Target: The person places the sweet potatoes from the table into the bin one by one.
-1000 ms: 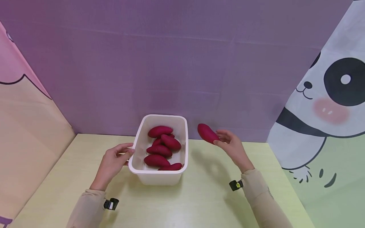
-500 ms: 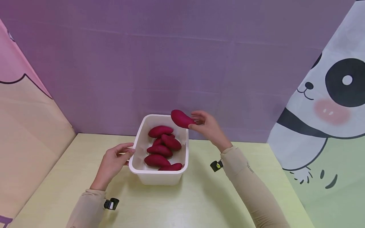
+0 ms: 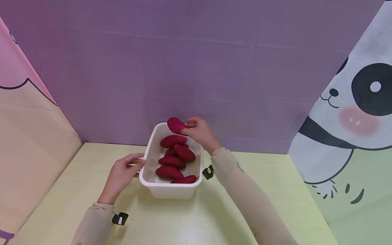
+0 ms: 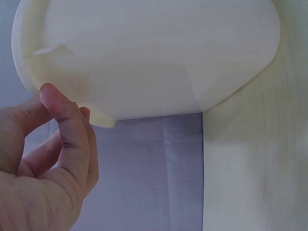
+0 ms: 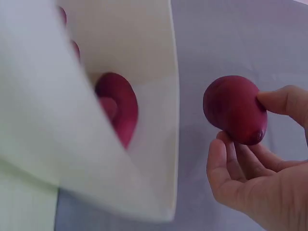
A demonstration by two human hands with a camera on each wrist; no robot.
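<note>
A white plastic bin (image 3: pixel 173 193) stands on the table with several dark red sweet potatoes (image 3: pixel 172 162) lying in it. My left hand (image 3: pixel 123 173) grips the bin's left rim, thumb above and fingers below; the left wrist view shows the fingers (image 4: pixel 72 134) curled at that rim. Over the bin's far end, my right hand (image 3: pixel 200 132) holds another sweet potato (image 3: pixel 175 125) by one end. In the right wrist view this sweet potato (image 5: pixel 233 108) is pinched between thumb and fingertips, apart from the bin wall (image 5: pixel 161 110).
The pale wooden table (image 3: pixel 263 190) extends to both sides of the bin. A purple cloth backdrop (image 3: pixel 196 68) rises close behind it. A panda-printed panel (image 3: pixel 352 129) borders the right side, a pink and beige one (image 3: pixel 33 136) the left.
My right hand has carried the sweet potato leftward from beside the bin to over its far end. My left hand has stayed on the rim.
</note>
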